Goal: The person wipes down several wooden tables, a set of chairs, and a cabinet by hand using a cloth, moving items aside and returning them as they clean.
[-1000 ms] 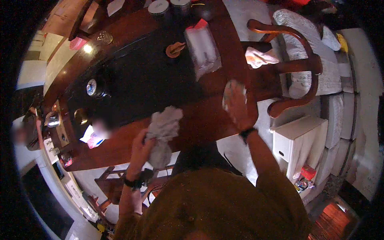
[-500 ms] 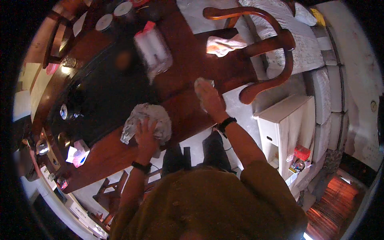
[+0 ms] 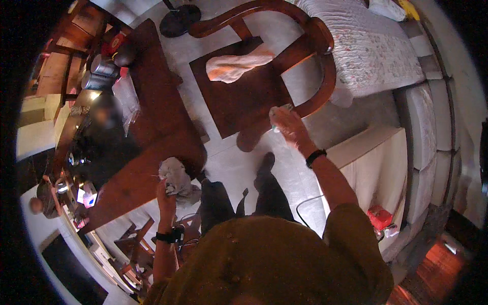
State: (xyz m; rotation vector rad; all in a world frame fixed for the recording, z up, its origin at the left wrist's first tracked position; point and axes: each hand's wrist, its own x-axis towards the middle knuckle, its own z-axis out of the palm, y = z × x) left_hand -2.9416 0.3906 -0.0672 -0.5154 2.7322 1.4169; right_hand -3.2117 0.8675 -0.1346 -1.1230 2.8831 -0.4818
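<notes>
My left hand (image 3: pixel 166 202) is closed on a crumpled pale cloth (image 3: pixel 178 175), which hangs in a bunch at the near edge of the dark brown wooden table (image 3: pixel 140 175). Over to the right, my right hand (image 3: pixel 292 127) has its fingers curled round a small greyish cloth (image 3: pixel 277 115). That hand is by the front corner of a wooden armchair (image 3: pixel 236 101), close to the end of its curved armrest; whether it touches the wood I cannot tell. A peach and white towel (image 3: pixel 236 66) lies across the chair seat.
Clear plastic packaging (image 3: pixel 126 96), metal tins (image 3: pixel 97 73) and a tissue pack (image 3: pixel 87 195) stand on the table. A bed with a patterned cover (image 3: pixel 371 56) lies behind the chair. At right is a pale cabinet (image 3: pixel 371 157) with a red packet (image 3: pixel 379 217). A cable (image 3: pixel 301 209) runs along the floor.
My left hand has gone from lying flat on the spread cloth to gripping it bunched. My right hand has left the tabletop for the chair. More floor shows between table and chair.
</notes>
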